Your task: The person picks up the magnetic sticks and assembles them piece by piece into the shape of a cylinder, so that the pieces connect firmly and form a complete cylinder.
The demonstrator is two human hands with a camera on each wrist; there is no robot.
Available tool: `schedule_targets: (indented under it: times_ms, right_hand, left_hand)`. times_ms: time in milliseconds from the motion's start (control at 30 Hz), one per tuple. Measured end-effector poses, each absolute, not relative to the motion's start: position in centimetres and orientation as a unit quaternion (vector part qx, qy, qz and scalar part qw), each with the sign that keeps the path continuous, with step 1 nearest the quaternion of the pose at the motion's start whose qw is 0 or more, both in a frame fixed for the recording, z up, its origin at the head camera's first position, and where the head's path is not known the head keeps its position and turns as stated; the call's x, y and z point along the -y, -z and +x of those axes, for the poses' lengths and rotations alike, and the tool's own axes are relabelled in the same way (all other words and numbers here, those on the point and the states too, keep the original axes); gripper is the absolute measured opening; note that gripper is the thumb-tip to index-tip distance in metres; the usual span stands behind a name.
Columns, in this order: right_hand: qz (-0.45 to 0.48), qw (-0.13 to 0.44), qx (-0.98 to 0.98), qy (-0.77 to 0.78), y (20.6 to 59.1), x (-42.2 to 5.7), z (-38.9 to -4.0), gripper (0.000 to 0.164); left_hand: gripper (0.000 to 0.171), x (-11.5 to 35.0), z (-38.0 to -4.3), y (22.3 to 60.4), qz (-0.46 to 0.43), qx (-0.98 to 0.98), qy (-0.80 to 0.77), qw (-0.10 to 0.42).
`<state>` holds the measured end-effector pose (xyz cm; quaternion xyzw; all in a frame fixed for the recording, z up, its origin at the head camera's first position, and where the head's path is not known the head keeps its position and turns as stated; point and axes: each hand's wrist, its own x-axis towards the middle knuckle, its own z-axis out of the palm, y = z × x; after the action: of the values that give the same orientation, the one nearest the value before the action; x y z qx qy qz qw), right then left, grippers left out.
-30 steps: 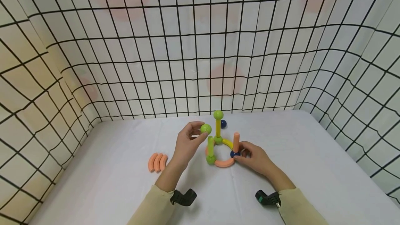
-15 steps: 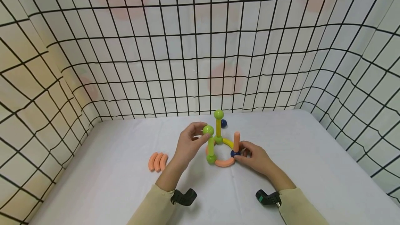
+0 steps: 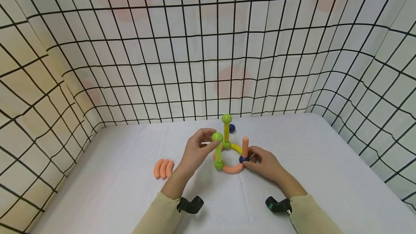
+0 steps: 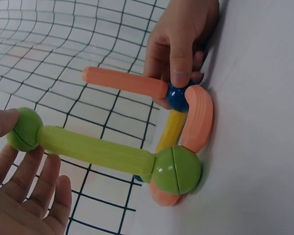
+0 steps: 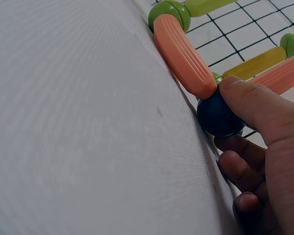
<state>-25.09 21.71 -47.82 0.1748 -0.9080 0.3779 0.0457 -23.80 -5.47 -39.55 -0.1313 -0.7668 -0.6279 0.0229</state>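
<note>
My left hand (image 3: 196,150) pinches a green ball (image 4: 25,129) between thumb and fingers. The ball touches the top of an upright light-green rod (image 3: 219,153), whose foot meets another green ball (image 4: 177,170) on the table. With thumb and fingers my right hand (image 3: 264,161) grips a dark blue ball (image 5: 218,115), from which an upright orange rod (image 3: 245,147) rises. A curved orange stick (image 3: 233,169) and a curved yellow stick (image 3: 236,148) join the base balls into a ring. At its back, a yellow rod (image 3: 226,133) carries a green ball (image 3: 226,118).
Several curved orange sticks (image 3: 163,169) lie side by side left of the left forearm. A loose dark blue ball (image 3: 232,128) sits behind the ring. Black grid mesh (image 3: 204,62) over pale cloth encloses the white table (image 3: 292,136) at the back and sides.
My left hand has moved the green ball slightly right and down, from beside the light-green rod onto its top. The right hand has kept its grip on the dark blue ball.
</note>
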Motion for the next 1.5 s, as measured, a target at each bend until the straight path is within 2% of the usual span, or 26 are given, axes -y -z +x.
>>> schedule_targets:
  times_ms: [1033, 1500]
  right_hand:
    - [0.175, 0.044, 0.909, -0.376, 47.75, -21.68, -25.01, 0.037]
    - [0.174, 0.043, 0.911, -0.372, 47.73, -21.74, -25.02, 0.038]
  left_hand:
    - [0.037, 5.7, -23.84, 39.81, -0.162, 0.764, 0.625, 0.002]
    - [0.043, 5.87, -24.03, 39.97, -0.154, 0.766, 0.624, -0.011]
